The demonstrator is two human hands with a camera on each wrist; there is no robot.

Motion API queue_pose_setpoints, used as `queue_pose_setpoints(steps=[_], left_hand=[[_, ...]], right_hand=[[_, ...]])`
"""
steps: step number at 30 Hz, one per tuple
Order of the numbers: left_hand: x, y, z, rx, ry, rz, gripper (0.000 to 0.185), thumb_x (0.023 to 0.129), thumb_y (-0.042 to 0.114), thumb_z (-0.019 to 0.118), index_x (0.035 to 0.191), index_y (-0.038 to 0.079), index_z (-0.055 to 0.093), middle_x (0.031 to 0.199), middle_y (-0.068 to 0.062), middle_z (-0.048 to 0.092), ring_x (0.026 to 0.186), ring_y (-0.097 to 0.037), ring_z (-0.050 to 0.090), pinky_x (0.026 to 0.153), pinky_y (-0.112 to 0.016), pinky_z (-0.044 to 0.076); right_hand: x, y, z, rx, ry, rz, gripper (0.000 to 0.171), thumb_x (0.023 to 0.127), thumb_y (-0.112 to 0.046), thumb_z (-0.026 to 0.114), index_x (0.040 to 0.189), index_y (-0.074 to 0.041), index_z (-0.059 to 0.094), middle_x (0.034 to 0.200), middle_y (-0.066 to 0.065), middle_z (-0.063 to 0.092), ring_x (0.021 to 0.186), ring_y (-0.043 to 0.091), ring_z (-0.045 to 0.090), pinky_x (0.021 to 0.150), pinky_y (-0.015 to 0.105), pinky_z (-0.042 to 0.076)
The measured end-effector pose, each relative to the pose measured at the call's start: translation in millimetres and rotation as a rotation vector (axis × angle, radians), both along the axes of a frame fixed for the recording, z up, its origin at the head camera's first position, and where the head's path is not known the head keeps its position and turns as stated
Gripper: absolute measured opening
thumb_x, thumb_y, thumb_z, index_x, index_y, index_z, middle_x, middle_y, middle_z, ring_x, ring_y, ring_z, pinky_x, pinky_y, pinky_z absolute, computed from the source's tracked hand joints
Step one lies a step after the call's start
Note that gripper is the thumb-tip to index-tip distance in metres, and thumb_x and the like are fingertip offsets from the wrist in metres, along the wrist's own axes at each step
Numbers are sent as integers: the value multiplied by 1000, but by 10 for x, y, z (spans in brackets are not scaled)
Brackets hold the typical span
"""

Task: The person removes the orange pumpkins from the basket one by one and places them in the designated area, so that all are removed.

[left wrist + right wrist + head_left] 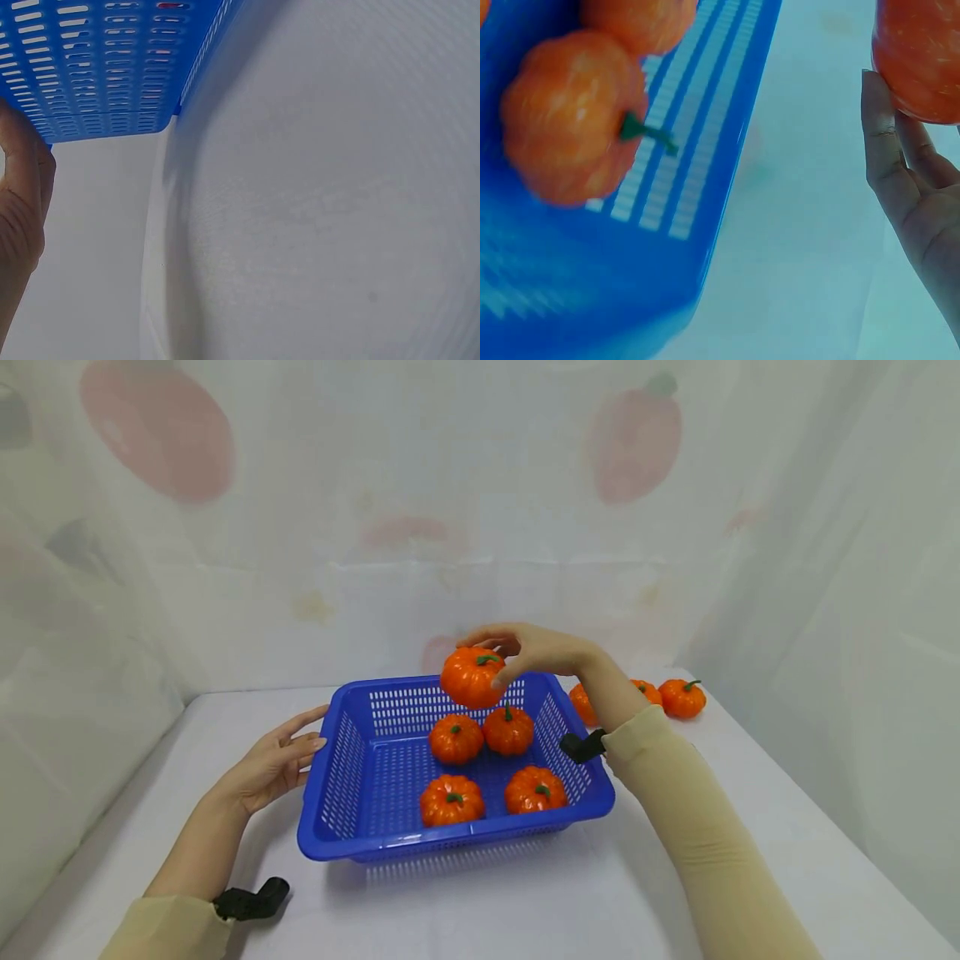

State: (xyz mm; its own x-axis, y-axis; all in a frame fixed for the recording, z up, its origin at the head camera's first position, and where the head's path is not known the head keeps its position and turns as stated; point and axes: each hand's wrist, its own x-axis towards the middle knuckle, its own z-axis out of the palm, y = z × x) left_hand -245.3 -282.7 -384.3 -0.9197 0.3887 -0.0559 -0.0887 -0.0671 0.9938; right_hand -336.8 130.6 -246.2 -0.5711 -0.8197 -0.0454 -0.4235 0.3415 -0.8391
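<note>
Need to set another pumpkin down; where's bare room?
Free: in the basket, between its left wall and the four pumpkins; on the table, before the basket between the sleeves. Crowded: the basket's middle and right; its far rim, near a held pumpkin; outside its right wall, more pumpkins.

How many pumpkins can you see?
8: one pumpkin in the right hand, four in the blue basket, three on the table to its right. The arm partly covers two of those and may hide more.
</note>
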Motion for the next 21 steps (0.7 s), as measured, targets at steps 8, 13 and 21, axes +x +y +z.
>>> queue_pose_setpoints(steps=[8, 13, 21], left_hand=[[-3, 14, 15, -3, 3, 1, 69, 104, 10, 46, 160, 14, 5, 113, 7, 70, 94, -10, 74, 81, -30, 62], [-7, 15, 30, -10, -6, 8, 70, 104, 11, 47, 160, 15, 5, 113, 7, 70, 95, -10, 74, 81, -30, 62], [10, 10, 40, 1, -10, 6, 70, 104, 10, 47, 160, 15, 5, 113, 7, 70, 95, -10, 74, 81, -30, 62]], right_hand=[[-14, 470, -57, 1, -16, -117, 64, 84, -15, 68, 144, -24, 48, 150, 2, 48, 141, 28, 44, 116, 53, 39], [-16, 766, -119, -2, -43, -211, 63, 85, -14, 67, 144, -27, 48, 151, 0, 47, 145, 27, 37, 114, 53, 40], [-40, 1255, -269, 10, -84, -352, 65, 87, -17, 65, 148, -26, 43, 158, 7, 34, 141, 31, 42, 112, 49, 45]])
